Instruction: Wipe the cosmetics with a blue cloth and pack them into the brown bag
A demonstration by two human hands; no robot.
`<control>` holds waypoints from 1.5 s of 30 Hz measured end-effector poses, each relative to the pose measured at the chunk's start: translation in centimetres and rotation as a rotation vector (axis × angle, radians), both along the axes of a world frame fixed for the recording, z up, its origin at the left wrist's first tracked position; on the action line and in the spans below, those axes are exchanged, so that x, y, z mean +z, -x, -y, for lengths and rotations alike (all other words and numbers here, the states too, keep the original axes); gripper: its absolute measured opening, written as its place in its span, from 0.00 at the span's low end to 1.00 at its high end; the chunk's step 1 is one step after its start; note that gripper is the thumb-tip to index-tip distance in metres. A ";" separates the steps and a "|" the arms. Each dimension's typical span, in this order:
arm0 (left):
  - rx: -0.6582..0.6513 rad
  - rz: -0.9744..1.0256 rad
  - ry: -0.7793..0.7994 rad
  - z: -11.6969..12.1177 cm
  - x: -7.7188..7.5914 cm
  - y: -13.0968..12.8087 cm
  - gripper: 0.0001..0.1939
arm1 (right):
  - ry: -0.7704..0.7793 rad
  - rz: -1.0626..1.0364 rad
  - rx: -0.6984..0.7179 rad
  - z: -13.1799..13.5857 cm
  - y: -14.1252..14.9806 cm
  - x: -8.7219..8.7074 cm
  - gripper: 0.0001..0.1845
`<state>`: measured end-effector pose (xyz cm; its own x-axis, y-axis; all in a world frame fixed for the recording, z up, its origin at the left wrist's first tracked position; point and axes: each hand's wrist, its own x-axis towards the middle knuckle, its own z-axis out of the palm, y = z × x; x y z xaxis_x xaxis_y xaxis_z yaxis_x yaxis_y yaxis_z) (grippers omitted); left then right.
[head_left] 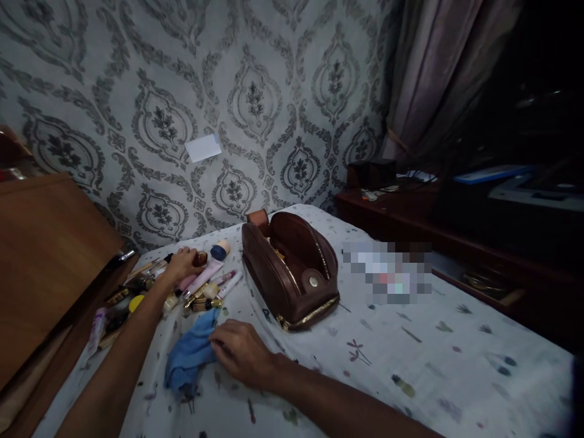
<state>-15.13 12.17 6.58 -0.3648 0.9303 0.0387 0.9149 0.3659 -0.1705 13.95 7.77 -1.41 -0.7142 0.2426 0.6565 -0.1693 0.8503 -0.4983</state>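
Observation:
My left hand [181,266] reaches into a pile of cosmetics on the bed, its fingers curled on a small, glossy brown item [199,258] whose kind I cannot make out. Beside it lie a pink tube [204,278], a dark-blue-and-beige round container [219,250] and a white tube [230,284]. Closed at the edge of a crumpled blue cloth [189,353], my right hand [241,350] pinches it against the sheet. A brown toiletry bag [285,286] stands to the right of the pile, unzipped, its flap raised; little of its contents shows.
A patterned sheet [383,359] covers the bed. At the left rises a wooden board [50,243]; the patterned wall [255,103] is behind. To the right are a dark red desk [387,213] and a blurred-out patch [387,272] on the sheet.

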 end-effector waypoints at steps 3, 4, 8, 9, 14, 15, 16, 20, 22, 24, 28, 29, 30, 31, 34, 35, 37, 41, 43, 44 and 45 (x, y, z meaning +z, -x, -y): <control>-0.018 0.044 -0.028 0.5 0.5 -0.6 0.24 | -0.002 0.006 0.003 -0.1 0.1 -0.2 0.08; -0.030 0.065 -0.034 0.7 0.7 -0.9 0.23 | 0.000 0.008 0.003 -0.1 0.1 -0.3 0.08; -0.116 0.127 -0.049 1.4 1.4 -2.8 0.20 | 0.011 0.028 -0.001 -0.1 0.3 -0.5 0.08; -0.143 0.130 -0.052 1.7 1.4 -3.4 0.21 | 0.014 0.040 -0.002 -0.2 0.3 -0.5 0.08; -0.252 0.072 -0.064 3.8 0.2 -6.8 0.27 | 0.048 0.076 -0.015 -0.2 0.3 -0.3 0.08; -0.272 0.053 -0.070 4.4 -0.3 -7.5 0.29 | 0.050 0.080 -0.017 -0.2 0.3 -0.2 0.08; -0.294 0.036 -0.078 5.1 -0.8 -8.2 0.30 | 0.048 0.085 -0.017 -0.3 0.3 -0.2 0.08; -0.366 -0.013 -0.083 7.1 -2.5 -10.0 0.33 | 0.027 0.091 -0.004 -0.2 0.4 -0.3 0.07; -0.350 -0.045 -0.077 7.2 -2.7 -10.1 0.32 | 0.029 0.090 -0.001 -0.2 0.3 -0.3 0.06; -0.282 -0.086 -0.087 6.9 -2.6 -9.6 0.28 | 0.042 0.086 -0.003 -0.3 0.3 -0.4 0.07; -0.093 -0.145 -0.124 6.1 -2.1 -8.2 0.25 | 0.068 0.086 -0.011 -0.4 0.2 -0.6 0.07; -0.066 -0.148 -0.133 6.2 -2.2 -8.1 0.26 | 0.079 0.090 -0.016 -0.4 0.2 -0.6 0.07; -0.053 -0.145 -0.143 6.3 -2.3 -8.2 0.27 | 0.095 0.093 -0.024 -0.4 0.2 -0.7 0.07; -0.054 -0.135 -0.150 6.6 -2.4 -8.4 0.27 | 0.117 0.088 -0.042 -0.4 0.3 -0.7 0.08; -0.099 -0.051 -0.171 8.1 -3.1 -9.7 0.27 | 0.206 0.027 -0.143 -0.5 0.4 -0.7 0.14; -0.122 -0.009 -0.175 8.6 -3.3 -10.2 0.27 | 0.240 -0.005 -0.186 -0.6 0.4 -0.6 0.18; -0.178 0.079 -0.182 9.7 -3.4 -11.2 0.26 | 0.301 -0.061 -0.250 -1.0 0.4 -0.6 0.26; -0.349 0.289 -0.228 11.4 -3.0 -12.4 0.28 | 0.352 -0.032 -0.221 -1.8 0.5 -0.7 0.29; -0.371 0.343 -0.286 12.5 -2.8 -12.6 0.31 | 0.347 0.041 -0.194 -2.1 0.6 -0.8 0.25; -0.340 0.335 -0.321 13.1 -2.7 -12.7 0.31 | 0.340 0.078 -0.191 -2.1 0.6 -0.8 0.24; -0.290 0.311 -0.351 13.8 -2.6 -12.8 0.30 | 0.331 0.112 -0.194 -2.1 0.6 -0.8 0.24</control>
